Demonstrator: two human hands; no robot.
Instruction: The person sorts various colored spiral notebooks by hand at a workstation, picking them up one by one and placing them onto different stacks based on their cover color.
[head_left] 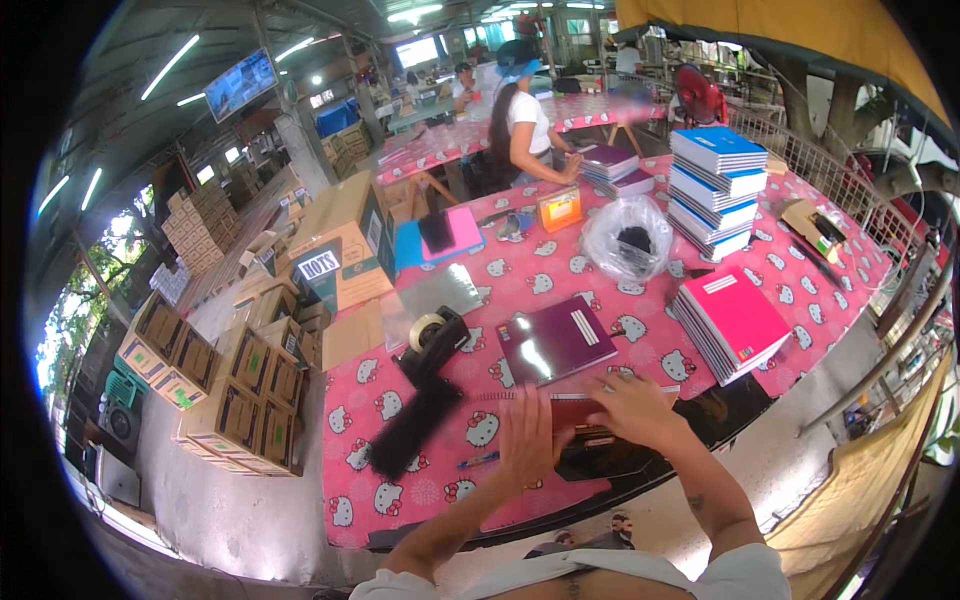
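Note:
My left hand (527, 440) rests with its fingers stretched out against the left part of a dark red-covered notebook (575, 411) at the near edge of the table. Over the notebook's right part lies my right hand (632, 408), its fingers spread and pointing left. Coils of a spiral binding show beside my left fingers; my hands hide much of the cover. Just beyond lies a shiny purple notebook (557, 340). Left of my hands are a black tape dispenser (432, 345) and a black bristly bundle (415, 428). A pen (478, 460) lies near my left wrist.
Stacked pink notebooks (735, 320) and a tall blue-topped notebook pile (716, 190) stand to the right. Beyond are a clear plastic bag (628, 240) and an orange box (560, 209). Cardboard cartons (345, 240) flank the table's left. A co-worker (525, 125) handles purple notebooks (608, 162) opposite.

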